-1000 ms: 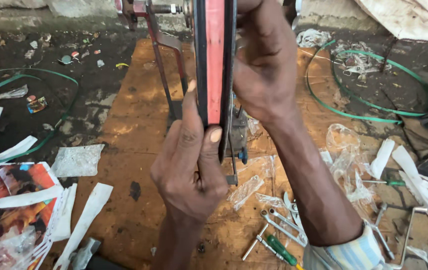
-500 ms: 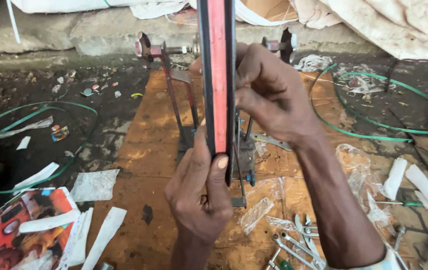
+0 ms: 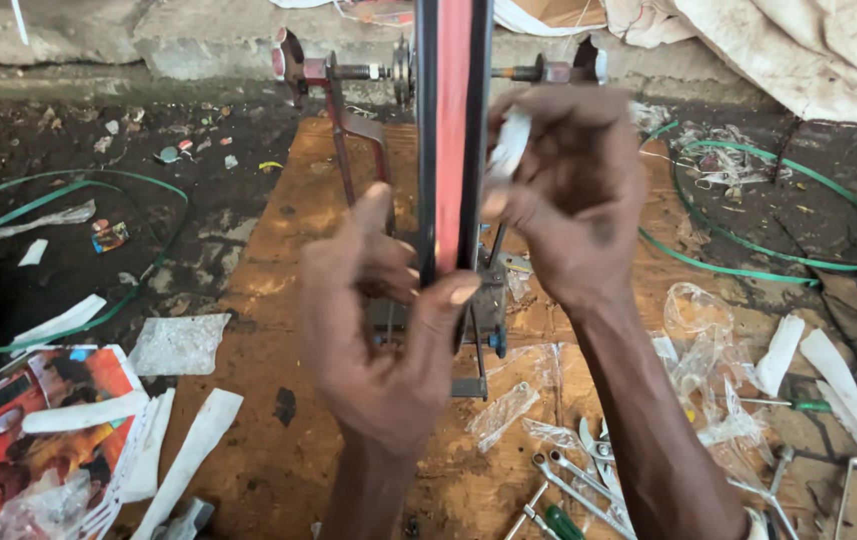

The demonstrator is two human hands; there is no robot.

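Note:
A black wheel rim with a red strip along its inner face stands upright in a rusty metal stand, edge-on to me. My left hand grips the rim from below, its thumb pressed on the right edge. My right hand is just right of the rim at mid height. It pinches a small white strip between its fingers, close to the rim's side. The axle and nuts of the stand show behind the rim.
The stand sits on an orange wooden board. Spanners and a green-handled screwdriver lie at the front right, beside crumpled clear plastic bags. Green hoops lie on the dirt on both sides. White strips and printed paper lie left.
My right hand has let go of the rim and now holds a white strip beside it. My left hand keeps its grip lower on the rim.

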